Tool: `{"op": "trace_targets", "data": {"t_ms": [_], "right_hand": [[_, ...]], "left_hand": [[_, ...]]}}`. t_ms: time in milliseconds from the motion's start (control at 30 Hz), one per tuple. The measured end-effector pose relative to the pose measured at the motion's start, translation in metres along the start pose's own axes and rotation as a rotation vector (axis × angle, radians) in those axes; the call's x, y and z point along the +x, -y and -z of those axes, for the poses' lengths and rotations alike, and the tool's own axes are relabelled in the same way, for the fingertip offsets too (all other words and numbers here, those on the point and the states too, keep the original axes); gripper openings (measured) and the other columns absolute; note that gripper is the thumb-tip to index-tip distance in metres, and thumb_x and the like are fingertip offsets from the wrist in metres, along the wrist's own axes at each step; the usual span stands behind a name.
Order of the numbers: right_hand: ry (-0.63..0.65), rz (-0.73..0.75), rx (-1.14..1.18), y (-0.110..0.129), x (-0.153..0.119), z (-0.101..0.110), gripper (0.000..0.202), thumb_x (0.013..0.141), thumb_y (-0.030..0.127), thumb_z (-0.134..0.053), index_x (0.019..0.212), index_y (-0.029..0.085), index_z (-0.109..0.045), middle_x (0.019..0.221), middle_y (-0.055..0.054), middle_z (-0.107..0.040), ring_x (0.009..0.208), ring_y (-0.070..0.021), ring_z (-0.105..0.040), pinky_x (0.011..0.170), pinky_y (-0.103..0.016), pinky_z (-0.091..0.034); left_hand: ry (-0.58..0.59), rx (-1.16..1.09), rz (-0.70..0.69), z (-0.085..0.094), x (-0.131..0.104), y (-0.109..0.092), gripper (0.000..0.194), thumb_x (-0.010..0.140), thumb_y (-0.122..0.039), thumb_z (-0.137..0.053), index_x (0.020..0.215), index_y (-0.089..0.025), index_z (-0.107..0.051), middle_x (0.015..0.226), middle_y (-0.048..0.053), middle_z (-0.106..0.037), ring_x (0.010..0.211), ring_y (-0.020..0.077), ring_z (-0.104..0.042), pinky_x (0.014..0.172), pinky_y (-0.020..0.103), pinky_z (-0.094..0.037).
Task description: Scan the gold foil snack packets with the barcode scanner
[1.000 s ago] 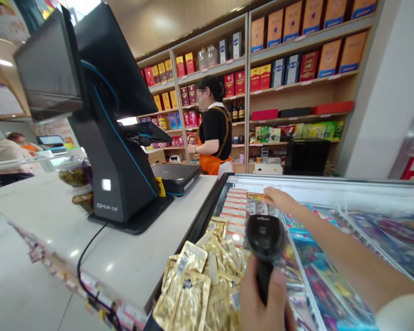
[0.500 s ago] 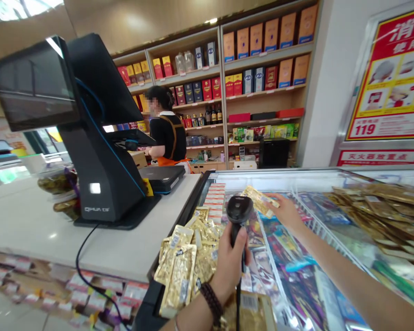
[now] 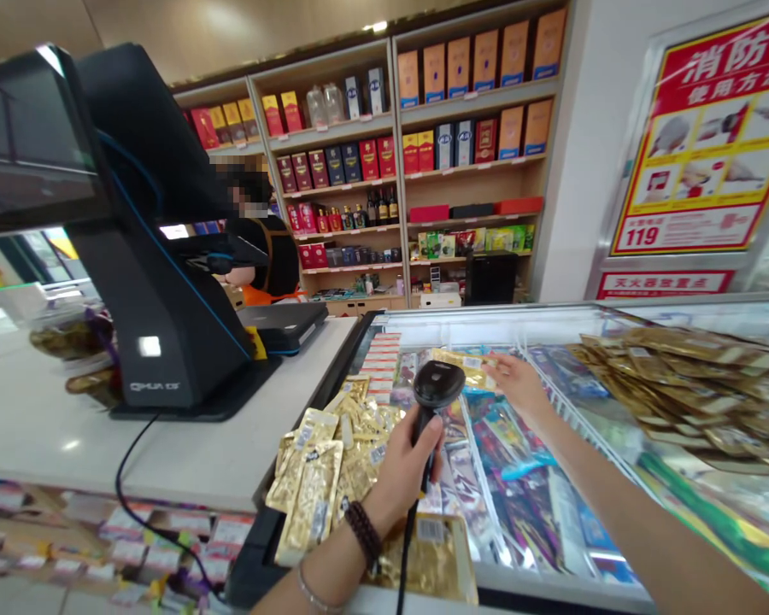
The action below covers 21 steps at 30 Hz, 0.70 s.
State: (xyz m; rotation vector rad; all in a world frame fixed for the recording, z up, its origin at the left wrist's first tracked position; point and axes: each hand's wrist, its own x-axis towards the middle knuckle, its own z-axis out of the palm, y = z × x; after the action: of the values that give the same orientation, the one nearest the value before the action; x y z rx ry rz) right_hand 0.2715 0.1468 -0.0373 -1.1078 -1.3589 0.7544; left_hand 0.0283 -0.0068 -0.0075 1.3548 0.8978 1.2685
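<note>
My left hand point(image 3: 405, 465) is wrapped round the handle of a black barcode scanner point(image 3: 438, 382), its head pointing away from me and its cord trailing down. Beyond the scanner, my right hand point(image 3: 519, 384) pinches the right end of a small gold foil packet point(image 3: 465, 366), and the scanner head covers part of it. To the left of my left hand lies a heap of similar gold packets point(image 3: 311, 495) on the glass-topped freezer's edge. A larger gold packet point(image 3: 431, 555) with a barcode label rests near my left forearm.
A dark cash-register terminal point(image 3: 179, 342) stands on the white counter point(image 3: 51, 436) at left. More gold-brown packets point(image 3: 685, 384) are piled on the freezer's right side. Behind the counter, a person point(image 3: 272, 256) is near shelves of boxed bottles point(image 3: 365, 162).
My view has turned slightly right, so the terminal and shelves sit further left. The packet in my right hand now lies more level, its barcode label showing.
</note>
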Motion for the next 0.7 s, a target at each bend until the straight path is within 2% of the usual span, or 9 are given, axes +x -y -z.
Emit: {"op": "trace_targets", "data": {"t_ms": [100, 200, 333, 500, 600, 700], "right_hand": [[0.005, 0.014, -0.013, -0.006, 0.001, -0.004, 0.046, 0.072, 0.066, -0.081, 0.093, 0.025, -0.082, 0.083, -0.008, -0.082, 0.090, -0.0354, -0.081, 0.078, -0.047, -0.067], [0.015, 0.038, -0.009, -0.009, 0.003, -0.010, 0.050, 0.076, 0.072, -0.075, 0.095, 0.026, -0.083, 0.099, -0.009, -0.086, 0.101, -0.0351, -0.081, 0.089, -0.049, -0.066], [0.000, 0.057, -0.001, -0.011, 0.003, -0.016, 0.057, 0.082, 0.079, -0.066, 0.101, 0.028, -0.081, 0.110, -0.009, -0.086, 0.112, -0.0349, -0.079, 0.094, -0.050, -0.065], [-0.039, 0.064, 0.007, -0.009, 0.000, -0.017, 0.057, 0.086, 0.077, -0.066, 0.105, 0.026, -0.081, 0.118, -0.009, -0.084, 0.116, -0.0335, -0.077, 0.101, -0.049, -0.062], [-0.047, 0.049, 0.044, -0.007, -0.001, -0.017, 0.056, 0.084, 0.076, -0.067, 0.105, 0.026, -0.081, 0.116, -0.009, -0.084, 0.115, -0.0332, -0.077, 0.103, -0.049, -0.062], [-0.071, 0.027, 0.107, -0.007, -0.001, -0.018, 0.052, 0.080, 0.072, -0.073, 0.103, 0.026, -0.082, 0.118, -0.009, -0.084, 0.119, -0.0330, -0.076, 0.112, -0.050, -0.058]], "left_hand": [[0.023, 0.002, 0.014, -0.001, 0.000, -0.001, 0.071, 0.081, -0.090, -0.075, 0.086, -0.023, -0.053, 0.071, -0.007, -0.056, 0.041, 0.0053, -0.048, 0.043, 0.022, -0.033], [0.033, -0.005, 0.021, -0.002, -0.001, -0.002, 0.071, 0.081, -0.090, -0.075, 0.086, -0.023, -0.053, 0.073, -0.007, -0.056, 0.041, 0.0049, -0.048, 0.043, 0.021, -0.032], [0.028, -0.023, 0.035, -0.003, -0.002, -0.002, 0.069, 0.082, -0.088, -0.074, 0.087, -0.023, -0.053, 0.074, -0.007, -0.057, 0.042, 0.0041, -0.047, 0.042, 0.020, -0.031], [0.018, -0.030, 0.039, -0.002, -0.002, -0.002, 0.070, 0.082, -0.089, -0.074, 0.086, -0.023, -0.053, 0.074, -0.006, -0.058, 0.042, 0.0040, -0.047, 0.042, 0.020, -0.032], [0.019, -0.027, 0.044, -0.002, -0.001, -0.001, 0.070, 0.082, -0.089, -0.074, 0.086, -0.023, -0.052, 0.074, -0.007, -0.057, 0.041, 0.0041, -0.047, 0.041, 0.020, -0.032], [0.021, -0.032, 0.045, -0.001, -0.001, 0.000, 0.070, 0.082, -0.089, -0.074, 0.085, -0.023, -0.050, 0.074, -0.007, -0.056, 0.040, 0.0043, -0.047, 0.040, 0.020, -0.030]]}}
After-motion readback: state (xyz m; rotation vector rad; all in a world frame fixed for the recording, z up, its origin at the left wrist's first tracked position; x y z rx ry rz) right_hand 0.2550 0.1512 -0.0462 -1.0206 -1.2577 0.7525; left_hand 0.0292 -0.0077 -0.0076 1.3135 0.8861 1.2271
